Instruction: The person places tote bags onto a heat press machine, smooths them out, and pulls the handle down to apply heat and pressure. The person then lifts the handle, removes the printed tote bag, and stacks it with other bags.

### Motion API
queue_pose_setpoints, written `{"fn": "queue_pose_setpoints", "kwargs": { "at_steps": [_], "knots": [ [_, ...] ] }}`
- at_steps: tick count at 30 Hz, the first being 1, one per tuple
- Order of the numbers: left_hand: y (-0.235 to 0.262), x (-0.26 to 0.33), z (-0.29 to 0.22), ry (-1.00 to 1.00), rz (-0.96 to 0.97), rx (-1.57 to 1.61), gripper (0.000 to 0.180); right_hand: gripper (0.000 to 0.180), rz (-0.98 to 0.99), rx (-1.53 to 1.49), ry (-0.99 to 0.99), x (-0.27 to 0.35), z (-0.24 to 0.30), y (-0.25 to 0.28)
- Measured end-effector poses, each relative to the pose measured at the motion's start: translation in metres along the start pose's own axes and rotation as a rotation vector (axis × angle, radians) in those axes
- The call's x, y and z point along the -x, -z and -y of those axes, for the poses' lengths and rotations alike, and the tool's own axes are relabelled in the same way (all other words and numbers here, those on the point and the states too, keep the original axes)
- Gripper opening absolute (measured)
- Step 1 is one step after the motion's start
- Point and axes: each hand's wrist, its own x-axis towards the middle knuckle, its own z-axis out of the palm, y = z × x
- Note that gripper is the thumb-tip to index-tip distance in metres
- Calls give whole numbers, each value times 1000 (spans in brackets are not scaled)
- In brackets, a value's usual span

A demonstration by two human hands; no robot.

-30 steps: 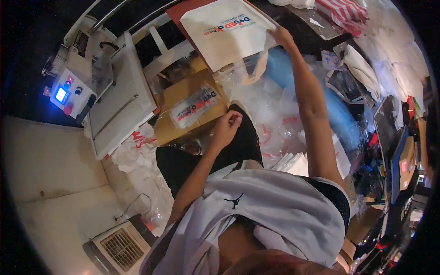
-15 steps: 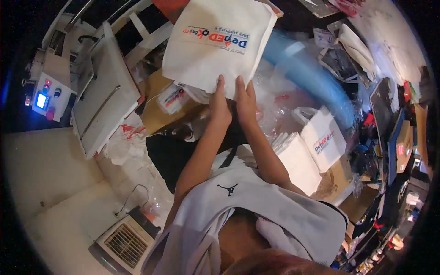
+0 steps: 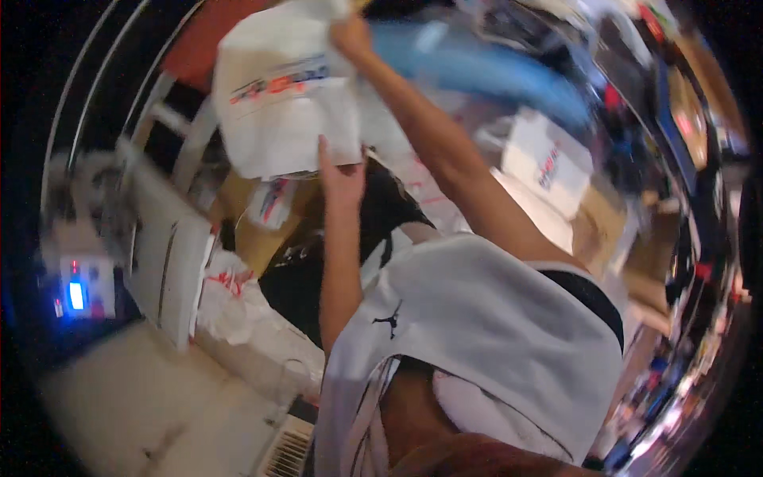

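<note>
Left hand is holding a white, squarish, printed fabric bag by its lower edge, fingers partly spread, right hand is gripping its upper corner

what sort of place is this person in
Probably a small, cluttered printing workshop, judging by the printed white bag being handled, a second printed bag lying to the right, and a control box with a lit screen on the left.

Right hand forward — left hand nearer
</note>
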Motion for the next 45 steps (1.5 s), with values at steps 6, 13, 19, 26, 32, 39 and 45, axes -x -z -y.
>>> {"fn": "queue_pose_setpoints", "kwargs": {
  "at_steps": [6,13,19,26,32,39,45],
  "knots": [
    [-14,-20,27,-24,196,-313,43,45,-378,-184,654,39,17,108],
    [-111,-2,132,-819,816,-1549,38,50,-810,85,227,120,-79,416],
    [-145,13,287,-281,779,-1473,62,44,-757,-1028,169,209,-248,528],
    [-10,-55,300,130,551,-1696,78,37,-1040,-991,-486,302,-564,468],
    [67,-135,101,53,358,-1512,40,39,-309,816,-748,336,-632,453],
    [99,-101,-81,-183,-25,-1447,30,35,-234,702,-648,322,-619,469],
    [153,-35,-118,-262,-42,-1458,25,45,-946,744,-985,313,-556,460]
  ]
}}
